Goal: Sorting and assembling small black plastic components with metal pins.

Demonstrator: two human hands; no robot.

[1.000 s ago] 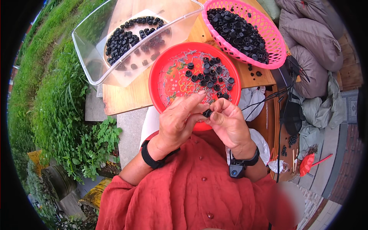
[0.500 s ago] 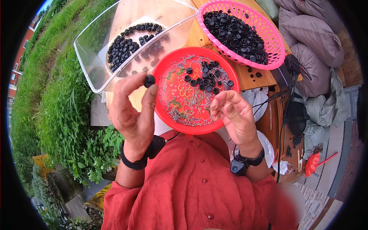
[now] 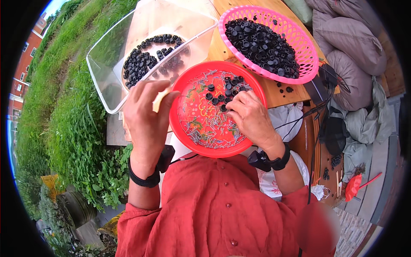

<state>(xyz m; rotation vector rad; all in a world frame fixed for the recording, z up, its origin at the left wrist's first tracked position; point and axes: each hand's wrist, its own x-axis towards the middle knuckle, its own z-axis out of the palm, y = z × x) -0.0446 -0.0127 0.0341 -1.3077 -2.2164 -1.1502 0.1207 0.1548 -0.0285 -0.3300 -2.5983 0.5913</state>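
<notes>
Whereas half a second ago the left hand (image 3: 147,111) pinched a black cap, now its thumb and fingers stand apart with a gap, and no cap is visible there; probably that piece was let go. The right hand (image 3: 253,119) has gone onto the loose black caps (image 3: 210,87) in the round red tray (image 3: 209,152); its fingers bend over them, but I cannot tell whether they pinch one. So one piece seems finished and the picking of another seems begun.

The tray's near rim is close to the red shirt (image 3: 201,184). Small metal pins (image 3: 205,139) lie scattered inside. Beside the left hand is the clear plastic bin (image 3: 107,64), so sideways room looks narrow. Farther, the pink basket (image 3: 305,55) stands near the tray's far right rim, with some bare counter (image 3: 276,96) below it.
</notes>
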